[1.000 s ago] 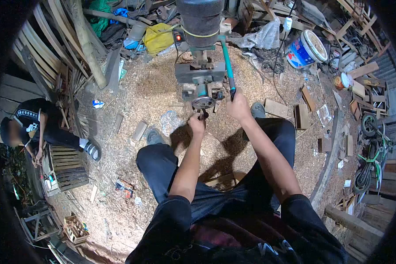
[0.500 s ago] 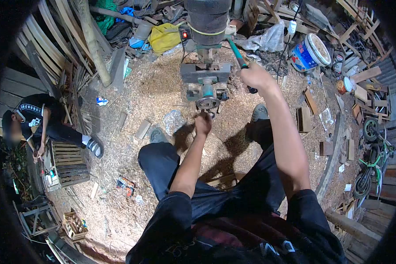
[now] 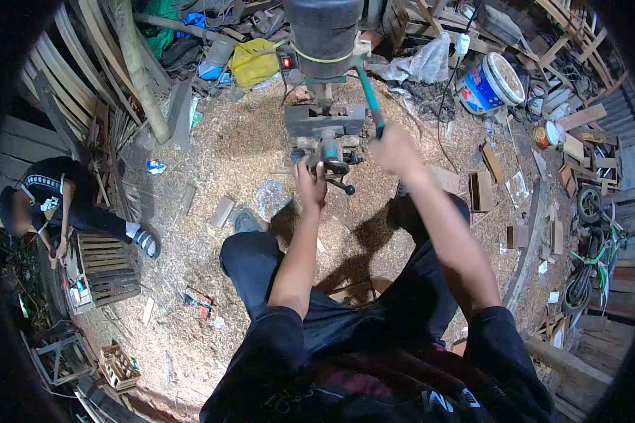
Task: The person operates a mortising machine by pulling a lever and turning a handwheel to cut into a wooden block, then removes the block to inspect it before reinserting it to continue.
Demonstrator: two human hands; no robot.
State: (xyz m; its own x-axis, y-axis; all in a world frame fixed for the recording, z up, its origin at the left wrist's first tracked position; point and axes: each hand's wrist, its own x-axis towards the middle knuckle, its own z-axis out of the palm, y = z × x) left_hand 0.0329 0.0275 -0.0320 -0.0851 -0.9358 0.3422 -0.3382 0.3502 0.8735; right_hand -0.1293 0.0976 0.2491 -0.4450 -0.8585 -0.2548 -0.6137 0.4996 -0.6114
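Note:
A machine with a dark round motor housing (image 3: 324,35) stands at the top centre, a red switch lit on its left. Below the housing is a dark metal vise (image 3: 324,121) with a handwheel (image 3: 336,167) and a crank knob in front. My left hand (image 3: 310,182) is at the left rim of the handwheel, its fingers curled against it. My right hand (image 3: 396,151) is closed round the lower end of the green lever (image 3: 369,92) at the machine's right side. The part under the housing is partly hidden in shadow.
Wood shavings cover the ground (image 3: 240,141). A seated person (image 3: 56,190) is at the left by a slatted crate (image 3: 107,264). A white and blue bucket (image 3: 490,84), wood blocks (image 3: 480,192) and a small motorbike (image 3: 593,264) are on the right. A red tool (image 3: 198,302) lies lower left.
My left hand has moved up and left from below the handwheel to its left rim. The crank knob now shows at the lower right. My right hand is slightly lower with the lever.

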